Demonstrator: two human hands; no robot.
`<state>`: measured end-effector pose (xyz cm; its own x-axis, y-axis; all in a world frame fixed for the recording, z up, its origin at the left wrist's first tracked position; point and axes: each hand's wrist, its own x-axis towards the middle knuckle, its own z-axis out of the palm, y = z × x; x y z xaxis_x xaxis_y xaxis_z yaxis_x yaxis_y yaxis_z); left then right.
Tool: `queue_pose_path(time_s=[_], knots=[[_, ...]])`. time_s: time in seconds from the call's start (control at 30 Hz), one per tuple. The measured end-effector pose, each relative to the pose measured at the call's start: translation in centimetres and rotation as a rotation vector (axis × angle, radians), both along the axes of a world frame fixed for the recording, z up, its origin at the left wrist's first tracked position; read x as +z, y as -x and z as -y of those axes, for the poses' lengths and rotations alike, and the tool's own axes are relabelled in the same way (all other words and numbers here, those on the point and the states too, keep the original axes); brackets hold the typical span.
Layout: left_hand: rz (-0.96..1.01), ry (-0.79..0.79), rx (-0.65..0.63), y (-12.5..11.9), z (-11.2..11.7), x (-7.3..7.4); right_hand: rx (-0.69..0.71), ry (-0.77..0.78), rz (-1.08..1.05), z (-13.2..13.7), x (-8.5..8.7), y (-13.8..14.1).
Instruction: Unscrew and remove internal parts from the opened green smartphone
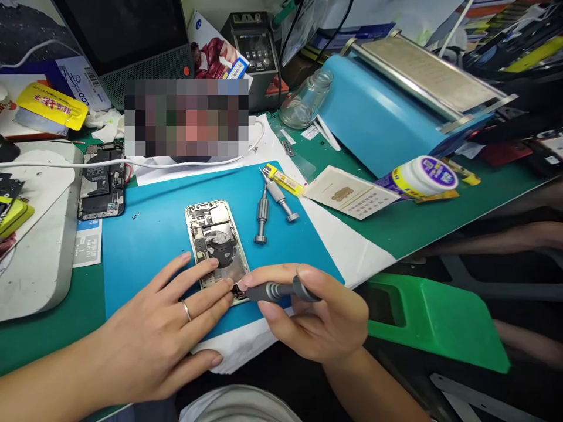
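An opened phone housing (224, 234) with bare inner parts lies on a blue work mat (149, 234). My left hand (176, 316) rests flat over its lower left side, fingers stretched out, fingertips touching the inside. In my right hand (325, 310) a dark grey precision screwdriver (277, 291) is gripped, its front end at the phone's lower right corner. The fingertips hide where the tip meets the parts. Beyond the phone lie two more small screwdrivers, one dark (261, 217) and one lighter grey (280, 199), beside a yellow-labelled strip (284, 179).
Another opened phone (102, 179) lies at the left beside a white rounded device (39, 264). A white cable (176, 165) crosses the back. On the right are a card (349, 192), a white-lidded tub (422, 176), a glass jar (307, 99) and a blue machine (378, 111).
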<state>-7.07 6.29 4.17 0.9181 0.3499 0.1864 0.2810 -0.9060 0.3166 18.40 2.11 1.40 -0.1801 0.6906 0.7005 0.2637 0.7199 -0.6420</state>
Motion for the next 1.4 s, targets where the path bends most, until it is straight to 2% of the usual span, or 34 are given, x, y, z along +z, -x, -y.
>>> queue_pose_path(time_s=[0.17, 0.67, 0.83, 1.0, 1.2, 1.4], knots=[[-0.012, -0.012, -0.025, 0.02, -0.16, 0.08, -0.006, 0.005, -0.006, 0.14, -0.01, 0.10], [0.015, 0.025, 0.032, -0.12, 0.27, 0.01, -0.018, -0.033, 0.210, 0.60, 0.73, -0.57], [-0.002, -0.003, -0.015, -0.10, -0.02, 0.22, -0.042, -0.062, 0.230, 0.53, 0.51, -0.49], [0.008, 0.011, 0.009, -0.06, 0.00, 0.16, -0.007, 0.012, 0.093, 0.26, 0.33, -0.33], [0.002, 0.010, -0.008, -0.13, -0.14, 0.18, -0.056, 0.038, -0.152, 0.12, 0.08, 0.04], [-0.007, -0.004, -0.013, -0.03, -0.10, 0.22, -0.049, 0.021, -0.051, 0.11, 0.31, -0.12]])
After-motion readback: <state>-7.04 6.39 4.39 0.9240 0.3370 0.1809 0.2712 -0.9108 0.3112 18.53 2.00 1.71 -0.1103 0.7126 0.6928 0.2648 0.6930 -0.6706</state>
